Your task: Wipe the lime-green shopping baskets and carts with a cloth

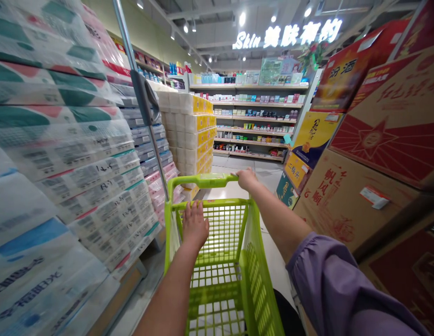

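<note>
A lime-green plastic shopping basket (260, 280) with lattice sides stands in front of me, and no goods show inside. My right hand (247, 179) is closed round the right corner of its raised green carrying handle (202, 179). Against the far rim lies my left hand (195, 224), its fingers stretched over the edge and not wrapped round anything. A metal pull rod (158, 158) with a dark grey grip (143, 98) rises from the basket's left corner, leaning up to the left, with neither hand on it.
Plastic-wrapped tissue packs (62, 135) are piled high on the left. Yellow-and-white paper rolls (188, 130) are stacked ahead. Liquor cartons (346, 200) line the right side. Pale floor tiles (234, 165) lead to a shelf unit (252, 100) of small boxed goods.
</note>
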Motion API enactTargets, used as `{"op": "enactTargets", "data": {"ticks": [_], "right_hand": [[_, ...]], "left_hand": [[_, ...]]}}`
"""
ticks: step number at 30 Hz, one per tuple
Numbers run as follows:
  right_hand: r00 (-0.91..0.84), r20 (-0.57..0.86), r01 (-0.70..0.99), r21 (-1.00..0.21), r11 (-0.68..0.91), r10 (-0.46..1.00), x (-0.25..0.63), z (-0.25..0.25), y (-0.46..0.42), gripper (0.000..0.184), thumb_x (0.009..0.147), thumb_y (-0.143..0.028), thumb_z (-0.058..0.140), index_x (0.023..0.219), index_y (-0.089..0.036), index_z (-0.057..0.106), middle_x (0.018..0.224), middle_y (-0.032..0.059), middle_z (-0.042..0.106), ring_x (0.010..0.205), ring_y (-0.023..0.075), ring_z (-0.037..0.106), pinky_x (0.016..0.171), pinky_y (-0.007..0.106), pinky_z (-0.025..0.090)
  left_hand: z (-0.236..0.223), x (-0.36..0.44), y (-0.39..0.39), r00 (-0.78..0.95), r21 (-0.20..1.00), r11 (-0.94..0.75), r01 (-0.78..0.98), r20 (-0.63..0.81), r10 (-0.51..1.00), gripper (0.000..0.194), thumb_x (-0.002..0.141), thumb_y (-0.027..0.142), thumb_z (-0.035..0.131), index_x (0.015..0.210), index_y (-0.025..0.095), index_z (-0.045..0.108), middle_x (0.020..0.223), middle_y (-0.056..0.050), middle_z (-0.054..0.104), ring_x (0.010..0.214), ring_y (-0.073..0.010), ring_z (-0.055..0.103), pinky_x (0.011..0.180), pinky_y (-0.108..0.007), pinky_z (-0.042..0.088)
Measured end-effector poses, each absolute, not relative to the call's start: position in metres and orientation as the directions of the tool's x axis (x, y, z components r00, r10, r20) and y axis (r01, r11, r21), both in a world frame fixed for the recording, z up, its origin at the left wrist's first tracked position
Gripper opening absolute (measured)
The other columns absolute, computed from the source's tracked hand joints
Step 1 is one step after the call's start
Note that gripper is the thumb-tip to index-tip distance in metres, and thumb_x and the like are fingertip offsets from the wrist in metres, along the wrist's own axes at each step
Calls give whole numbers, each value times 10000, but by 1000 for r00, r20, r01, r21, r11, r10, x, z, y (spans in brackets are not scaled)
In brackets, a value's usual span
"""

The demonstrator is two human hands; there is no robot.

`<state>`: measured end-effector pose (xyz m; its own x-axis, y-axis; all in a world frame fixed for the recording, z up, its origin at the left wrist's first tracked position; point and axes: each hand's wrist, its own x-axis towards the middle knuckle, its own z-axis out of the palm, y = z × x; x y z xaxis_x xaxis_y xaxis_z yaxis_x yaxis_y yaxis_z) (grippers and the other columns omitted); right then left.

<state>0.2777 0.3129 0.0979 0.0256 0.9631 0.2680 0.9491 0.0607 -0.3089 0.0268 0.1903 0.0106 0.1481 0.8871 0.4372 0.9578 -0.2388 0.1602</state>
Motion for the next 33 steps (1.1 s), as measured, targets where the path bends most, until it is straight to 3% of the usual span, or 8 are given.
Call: {"op": "enactTargets", "data": {"ticks": [3, 6, 9, 12, 19, 25, 29, 33], "right_hand": [[83, 208, 895, -445, 19, 975, 299, 104, 317, 268, 725, -221, 696, 986, -224, 761, 956, 93, 715, 1038, 275, 601, 912, 325, 447], [34, 214, 854, -514, 83, 976, 316, 102, 309, 280, 739, -205, 677, 1007, -223, 755, 1051, 43, 718, 1030, 253, 633, 919, 297, 470], [-2, 265, 831, -536, 149, 964, 324, 87, 287, 319, 789, -145, 576, 1056, -219, 735, 1280, 26, 620, 1166, 223, 584, 1008, 292, 440], [-5, 324, 814, -548, 192, 946, 325, 68, 258, 414, 804, -81, 470, 1112, -225, 707, 1371, 13, 543, 1257, 199, 517, 1068, 312, 401], [-66, 372, 817, -512, 264, 926, 315, 47, 189, 484, 780, -36, 456, 1140, -260, 689, 1356, -7, 551, 1237, 190, 538, 1100, 354, 381], [-124, 338, 789, -536, 299, 933, 302, 28, 125, 507, 769, -9, 458, 1136, -272, 689, 1352, -9, 551, 1233, 194, 542, 1100, 390, 384], [-167, 297, 748, -584, 317, 940, 293, 10, 80, 467, 807, -35, 438, 1134, -249, 693, 1349, 15, 554, 1256, 188, 519, 1108, 375, 372], [-192, 260, 682, -658, 319, 946, 287, -1, 38, 401, 829, -94, 449, 1102, -231, 709, 1330, 23, 573, 1267, 197, 507, 1109, 381, 372]], "left_hand": [[10, 27, 190, 148, 147, -236, 961, 448, 882, 595, 847, 235, 479, 1419, 110, 373, 1488, -139, 384, 1418, -349, 222, 1141, -519, 266], [8, 26, 190, 150, 134, -237, 962, 463, 874, 584, 853, 235, 466, 1414, 97, 382, 1484, -144, 388, 1414, -358, 228, 1136, -527, 268], [5, 25, 193, 148, 129, -238, 963, 483, 863, 576, 852, 238, 465, 1406, 95, 393, 1477, -152, 395, 1412, -363, 227, 1130, -535, 271], [3, 26, 195, 144, 137, -239, 961, 488, 861, 587, 843, 241, 478, 1404, 94, 393, 1470, -160, 401, 1412, -363, 226, 1133, -535, 265], [16, 28, 187, 145, 140, -213, 967, 384, 912, 638, 845, 230, 450, 1454, 97, 315, 1533, -131, 311, 1448, -335, 133, 1166, -495, 205], [46, 13, 168, 238, 89, -256, 962, 175, 955, 659, 874, 230, 415, 1496, 130, 219, 1580, -103, 196, 1460, -286, 130, 1180, -495, 157], [43, 6, 126, 185, 79, -195, 978, 123, 975, 650, 907, 309, 420, 1495, 115, 222, 1551, -152, 261, 1439, -319, 201, 1170, -515, 166], [18, 0, 59, 235, 25, -244, 970, 184, 954, 601, 877, 275, 497, 1447, 144, 360, 1510, -154, 352, 1435, -334, 205, 1173, -512, 147]]}}
